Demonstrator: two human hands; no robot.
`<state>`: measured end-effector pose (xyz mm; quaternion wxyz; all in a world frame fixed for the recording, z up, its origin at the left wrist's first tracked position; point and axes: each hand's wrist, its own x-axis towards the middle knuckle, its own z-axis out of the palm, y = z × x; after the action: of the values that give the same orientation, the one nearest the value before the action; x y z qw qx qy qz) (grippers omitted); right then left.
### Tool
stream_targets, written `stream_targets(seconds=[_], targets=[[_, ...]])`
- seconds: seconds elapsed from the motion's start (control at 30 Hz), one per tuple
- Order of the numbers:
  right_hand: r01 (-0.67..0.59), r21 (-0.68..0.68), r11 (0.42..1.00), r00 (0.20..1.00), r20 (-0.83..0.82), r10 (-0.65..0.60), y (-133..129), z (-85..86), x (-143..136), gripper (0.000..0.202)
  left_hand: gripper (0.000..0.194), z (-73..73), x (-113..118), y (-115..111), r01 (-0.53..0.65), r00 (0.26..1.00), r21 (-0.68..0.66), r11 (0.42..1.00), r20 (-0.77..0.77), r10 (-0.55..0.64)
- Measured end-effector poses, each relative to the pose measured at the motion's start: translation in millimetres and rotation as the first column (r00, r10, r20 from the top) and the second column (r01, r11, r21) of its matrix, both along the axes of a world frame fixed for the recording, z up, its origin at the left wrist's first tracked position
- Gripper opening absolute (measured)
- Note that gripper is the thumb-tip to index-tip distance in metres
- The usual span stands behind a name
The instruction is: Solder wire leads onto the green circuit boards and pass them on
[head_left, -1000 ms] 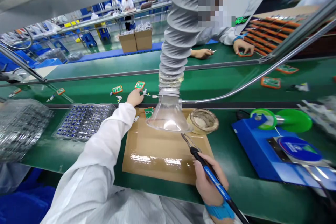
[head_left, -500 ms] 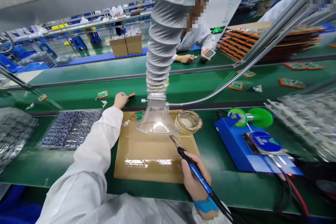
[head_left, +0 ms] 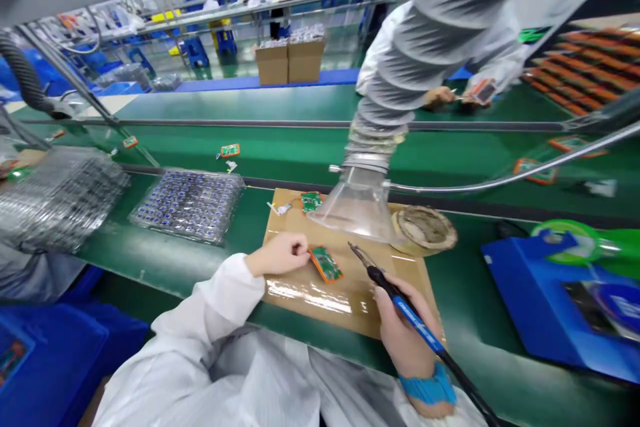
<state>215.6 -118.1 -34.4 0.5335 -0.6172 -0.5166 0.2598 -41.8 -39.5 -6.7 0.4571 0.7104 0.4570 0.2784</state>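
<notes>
My left hand (head_left: 284, 253) is closed at the upper left corner of a green circuit board (head_left: 326, 264) with an orange edge, over the brown mat (head_left: 285, 283). My right hand (head_left: 407, 323) grips a blue and black soldering iron (head_left: 411, 313), its tip pointing up and left, to the right of that board and apart from it. A second circuit board (head_left: 311, 202) lies at the mat's back edge, with a small white connector (head_left: 284, 208) beside it. Above the mat hangs a clear fume hood (head_left: 357, 207).
A round pot (head_left: 425, 230) stands at the mat's back right. Further right is a blue soldering stand (head_left: 530, 300) with a green reel (head_left: 570, 240). Plastic trays of parts (head_left: 187, 205) lie left. Another circuit board (head_left: 231, 150) rests on the green belt. A co-worker's hand (head_left: 439, 96) is across the line.
My left hand has come back from the belt to the mat with a circuit board. My right hand still holds the soldering iron. The view has swung left.
</notes>
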Motion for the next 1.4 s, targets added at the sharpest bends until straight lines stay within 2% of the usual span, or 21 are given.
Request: stream_targets(seconds=[0.07,0.13,0.2,0.27,0.33,0.37,0.4,0.43,0.47,0.53,0.63,0.83,0.97,1.07,1.17,1.23,1.3,1.37,1.4], targets=[[-0.055,-0.058,0.997,0.995,-0.088,0.05,0,1.0,-12,0.041,0.018,-0.5,5,-1,0.09,0.979,0.124,0.988,-0.194,-0.065],[-0.144,-0.063,0.988,0.985,-0.102,0.137,-1,-3.6,-21,0.044,0.007,5.8,-4,-1,0.083,0.968,0.169,0.982,-0.248,-0.04],[-0.235,-0.071,0.969,0.972,-0.03,0.234,-3,-11.6,-25,0.044,0.002,16.0,-28,0,-0.028,0.963,0.214,0.977,-0.256,0.083],[-0.338,-0.124,0.933,0.937,0.046,0.345,-3,-20.4,-24,0.045,0.006,26.2,-67,7,-0.183,0.912,0.294,0.938,-0.306,0.274],[-0.419,-0.177,0.891,0.895,0.085,0.438,-2,-28.2,-21,0.046,0.011,34.4,-115,20,-0.339,0.788,0.366,0.867,-0.394,0.474],[-0.448,-0.188,0.874,0.878,0.092,0.47,-2,-31.4,-20,0.046,0.014,37.5,-140,28,-0.411,0.687,0.402,0.818,-0.454,0.568],[-0.466,-0.188,0.864,0.868,0.092,0.488,-1,-34.0,-18,0.045,0.017,39.9,-165,36,-0.489,0.545,0.437,0.755,-0.523,0.656],[-0.475,-0.182,0.861,0.865,0.087,0.495,0,-36.0,-17,0.045,0.021,41.7,-189,43,-0.552,0.4,0.449,0.703,-0.596,0.696],[-0.476,-0.173,0.863,0.866,0.08,0.493,1,-37.2,-17,0.044,0.026,42.9,-210,51,-0.583,0.334,0.456,0.673,-0.62,0.71],[-0.476,-0.147,0.867,0.871,0.057,0.488,2,-37.0,-17,0.044,0.032,43.6,-242,63,-0.608,0.266,0.451,0.653,-0.66,0.703],[-0.447,-0.132,0.885,0.892,0.003,0.452,0,-30.3,-23,0.044,0.031,42.3,-264,78,-0.594,0.258,0.43,0.68,-0.699,0.667],[-0.379,-0.154,0.913,0.925,-0.034,0.378,-6,-13.7,-34,0.049,0.017,40.4,-269,98,-0.584,0.232,0.393,0.71,-0.757,0.61],[-0.391,-0.153,0.907,0.92,-0.027,0.392,-6,-13.4,-34,0.048,0.011,43.8,-275,107,-0.565,0.276,0.336,0.754,-0.784,0.556],[-0.405,-0.148,0.902,0.912,0.009,0.41,-5,-16.0,-31,0.048,0.012,49.0,-277,106,-0.519,0.331,0.309,0.797,-0.787,0.521],[-0.461,-0.129,0.878,0.881,0.049,0.47,0,-18.8,-27,0.048,0.011,53.7,-274,93,-0.48,0.346,0.335,0.811,-0.777,0.526],[-0.512,-0.105,0.852,0.851,0.069,0.52,3,-20.2,-24,0.047,0.009,55.2,-269,79,-0.444,0.332,0.415,0.795,-0.747,0.575],[-0.535,-0.098,0.839,0.834,0.096,0.543,5,-21.2,-23,0.046,0.009,55.7,-260,64,-0.369,0.341,0.56,0.742,-0.661,0.668],[-0.521,-0.102,0.847,0.836,0.136,0.531,5,-21.3,-23,0.045,0.011,54.9,-243,48,-0.318,0.416,0.675,0.666,-0.532,0.737],[-0.508,-0.105,0.855,0.841,0.156,0.518,3,-21.0,-25,0.045,0.011,53.8,-229,39,-0.333,0.472,0.689,0.643,-0.469,0.747]])
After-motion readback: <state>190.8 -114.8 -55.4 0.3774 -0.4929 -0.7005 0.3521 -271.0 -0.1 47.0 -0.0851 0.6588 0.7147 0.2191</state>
